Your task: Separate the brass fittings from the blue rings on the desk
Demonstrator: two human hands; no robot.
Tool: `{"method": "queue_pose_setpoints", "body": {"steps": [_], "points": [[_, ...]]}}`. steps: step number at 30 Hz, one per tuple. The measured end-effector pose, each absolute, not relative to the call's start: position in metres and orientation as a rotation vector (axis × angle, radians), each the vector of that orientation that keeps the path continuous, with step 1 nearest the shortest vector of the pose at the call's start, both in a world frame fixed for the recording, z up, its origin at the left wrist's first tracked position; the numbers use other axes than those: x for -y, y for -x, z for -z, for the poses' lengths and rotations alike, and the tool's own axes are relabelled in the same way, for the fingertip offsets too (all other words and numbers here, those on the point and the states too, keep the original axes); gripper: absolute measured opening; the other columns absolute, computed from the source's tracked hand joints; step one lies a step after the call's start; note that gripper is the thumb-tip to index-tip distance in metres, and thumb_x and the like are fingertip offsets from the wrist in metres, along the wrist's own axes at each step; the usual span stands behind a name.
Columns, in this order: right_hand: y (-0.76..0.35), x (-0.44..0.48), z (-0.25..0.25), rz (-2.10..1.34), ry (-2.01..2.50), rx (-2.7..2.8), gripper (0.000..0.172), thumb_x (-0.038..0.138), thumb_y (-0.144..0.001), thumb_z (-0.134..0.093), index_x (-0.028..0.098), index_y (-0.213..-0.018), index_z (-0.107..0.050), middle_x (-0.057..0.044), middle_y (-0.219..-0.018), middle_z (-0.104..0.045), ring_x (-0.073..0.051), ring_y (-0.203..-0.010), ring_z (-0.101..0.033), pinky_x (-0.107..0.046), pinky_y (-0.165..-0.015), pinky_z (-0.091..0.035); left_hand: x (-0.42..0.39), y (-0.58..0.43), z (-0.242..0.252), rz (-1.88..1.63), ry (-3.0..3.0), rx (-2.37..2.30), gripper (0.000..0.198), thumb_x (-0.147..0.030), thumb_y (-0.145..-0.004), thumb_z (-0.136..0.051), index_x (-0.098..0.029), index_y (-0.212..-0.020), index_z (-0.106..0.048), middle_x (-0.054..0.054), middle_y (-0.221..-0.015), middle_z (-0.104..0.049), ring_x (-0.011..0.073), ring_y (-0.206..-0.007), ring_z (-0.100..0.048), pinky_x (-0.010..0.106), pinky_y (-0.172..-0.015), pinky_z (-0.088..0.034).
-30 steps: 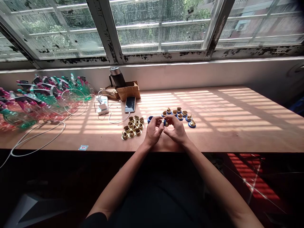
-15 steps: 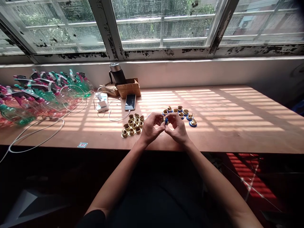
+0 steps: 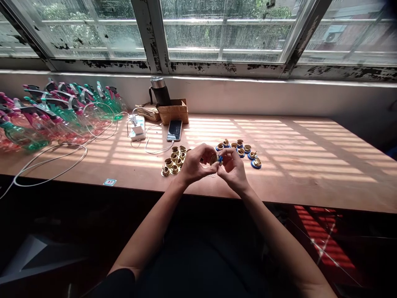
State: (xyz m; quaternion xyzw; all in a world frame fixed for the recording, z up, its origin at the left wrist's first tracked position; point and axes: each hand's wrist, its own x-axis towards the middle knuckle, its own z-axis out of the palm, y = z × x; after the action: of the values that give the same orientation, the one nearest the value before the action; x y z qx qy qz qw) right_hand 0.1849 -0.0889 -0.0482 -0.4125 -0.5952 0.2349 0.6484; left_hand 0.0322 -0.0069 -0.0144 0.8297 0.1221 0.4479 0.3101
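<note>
My left hand (image 3: 194, 163) pinches a small brass fitting (image 3: 213, 159) between finger and thumb. My right hand (image 3: 232, 169) holds a blue ring (image 3: 220, 159) against that fitting, and the fingertips hide part of both. To the left of my left hand lies a heap of bare brass fittings (image 3: 174, 160). Beyond my right hand, several brass fittings with blue rings (image 3: 238, 149) stand scattered on the wooden table (image 3: 294, 182).
A phone (image 3: 174, 130) lies on the table, wired to a white charger (image 3: 137, 128). Behind it are a cardboard box (image 3: 173, 111) and a dark flask (image 3: 160, 91). Pink-and-green plastic spray bottles (image 3: 46, 116) fill the left end, below a window sill.
The view has tilted and the table sits lower in the frame. The blue ring by my left hand is no longer visible, and my hands are slightly further apart, with the brass fitting now showing.
</note>
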Motion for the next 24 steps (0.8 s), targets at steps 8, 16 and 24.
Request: {"method": "queue_pose_setpoints", "body": {"steps": [8,16,24], "points": [[-0.184,0.089,0.041,-0.474,0.994,1.245,0.034,0.039,-0.089,-0.075,0.028,-0.112,-0.052,-0.005,-0.107,-0.066,-0.020,-0.091,-0.069,-0.038,-0.082,-0.062,0.005,-0.034,0.017,-1.219,-1.893,-0.431,0.026,-0.037,-0.087,-0.078,-0.018,-0.098,-0.064,0.001,-0.081,-0.065,0.0109,-0.068,-0.061,0.023,-0.064,-0.052],[-0.215,0.068,0.041,-0.143,1.338,1.364,0.037,0.031,-0.089,-0.072,0.024,-0.124,-0.066,-0.007,-0.106,-0.073,-0.021,-0.085,-0.068,-0.039,-0.082,-0.059,-0.013,-0.027,0.012,-1.397,-1.428,-0.582,0.035,-0.048,-0.098,-0.065,-0.019,-0.116,-0.068,0.006,-0.096,-0.073,0.0161,-0.087,-0.075,0.029,-0.079,-0.061],[-0.225,0.031,0.043,-0.073,1.606,1.695,0.044,0.018,-0.078,-0.065,0.018,-0.120,-0.077,-0.010,-0.099,-0.079,-0.027,-0.086,-0.069,-0.042,-0.086,-0.056,-0.034,-0.022,0.024,-1.307,-1.133,-0.595,0.047,-0.039,-0.085,-0.084,-0.018,-0.122,-0.064,0.009,-0.113,-0.074,0.0153,-0.092,-0.074,0.031,-0.085,-0.063]]}}
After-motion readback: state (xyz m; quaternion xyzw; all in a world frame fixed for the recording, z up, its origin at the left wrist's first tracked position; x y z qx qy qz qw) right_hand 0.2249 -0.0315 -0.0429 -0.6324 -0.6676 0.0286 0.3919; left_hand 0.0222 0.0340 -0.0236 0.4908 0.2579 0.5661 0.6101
